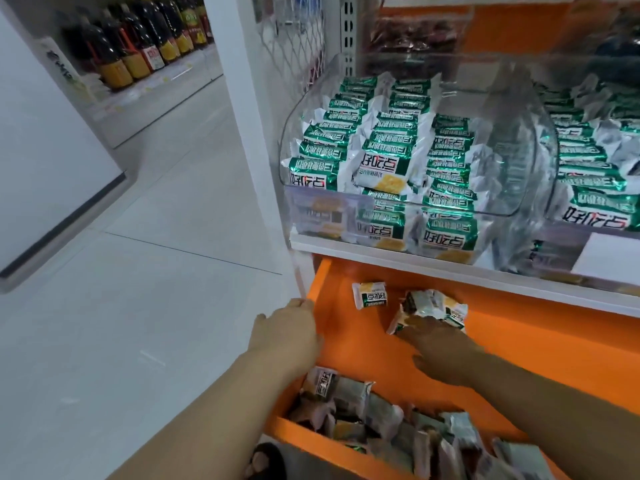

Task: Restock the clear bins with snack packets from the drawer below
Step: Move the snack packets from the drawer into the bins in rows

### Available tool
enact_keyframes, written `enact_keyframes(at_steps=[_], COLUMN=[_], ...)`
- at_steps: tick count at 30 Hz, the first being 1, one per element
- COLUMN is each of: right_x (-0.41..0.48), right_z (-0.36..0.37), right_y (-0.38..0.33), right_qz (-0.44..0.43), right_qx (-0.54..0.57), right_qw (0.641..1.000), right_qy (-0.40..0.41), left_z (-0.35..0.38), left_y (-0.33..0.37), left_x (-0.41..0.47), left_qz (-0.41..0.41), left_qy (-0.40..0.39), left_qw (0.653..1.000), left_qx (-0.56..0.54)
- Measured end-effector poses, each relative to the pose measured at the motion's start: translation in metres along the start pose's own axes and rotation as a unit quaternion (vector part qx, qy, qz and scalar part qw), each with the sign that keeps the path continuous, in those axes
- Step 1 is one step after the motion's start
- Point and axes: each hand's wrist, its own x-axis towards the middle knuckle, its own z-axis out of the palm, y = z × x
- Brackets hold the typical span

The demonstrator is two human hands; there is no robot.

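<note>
right hand (440, 344) stretches deep into the orange drawer (519, 341), fingers laid out straight on a loose clump of snack packets (433, 306), thumb spread, nothing gripped yet. left hand (287, 327) curls over the drawer's side wall. risk: scooping several slick wrappers together, and one likely slips on the lift. the clear bin (530, 161) above looks nearly full, so extras could spill over its lip.

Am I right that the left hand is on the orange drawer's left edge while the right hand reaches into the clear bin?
Not quite: the head view shows the right hand reaching into the orange drawer, onto a bunch of packets, not the clear bin. The left hand is on the drawer's left edge.
</note>
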Motion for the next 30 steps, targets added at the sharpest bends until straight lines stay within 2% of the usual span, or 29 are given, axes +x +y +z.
enact_keyframes(at_steps=[5,8,11,19,22,26,28,30], right_x=[0.04,0.059,0.061,0.042,0.036,0.03,0.026,0.022], right_z=[0.01,0.028,0.043,0.067,0.073,0.068,0.067,0.062], right_y=[0.015,0.029,0.03,0.001,0.0,0.002,-0.002,-0.001], right_qz=[0.118,0.139,0.132,0.046,-0.008,-0.009,-0.037,-0.032], right_qx=[0.012,0.026,0.03,0.035,-0.008,-0.02,-0.037,-0.031], right_qw=[0.992,0.99,0.991,0.996,0.999,0.999,0.999,0.998], right_qy=[0.034,0.016,-0.002,0.07,0.053,-0.023,-0.013,-0.037], left_z=[0.001,0.001,0.003,0.003,0.004,0.004,0.004,0.004], left_y=[0.01,0.01,0.007,0.005,0.006,0.005,0.005,0.005], left_x=[0.014,0.017,0.019,0.023,0.022,0.02,0.02,0.02], left_qz=[-0.004,-0.002,0.002,0.01,0.009,0.009,0.011,0.013], left_qy=[0.005,0.008,0.013,0.027,0.025,0.023,0.024,0.024], left_qw=[1.0,1.0,1.0,1.0,1.0,1.0,1.0,1.0], left_qx=[0.004,0.009,0.004,-0.01,-0.011,-0.011,-0.011,-0.013])
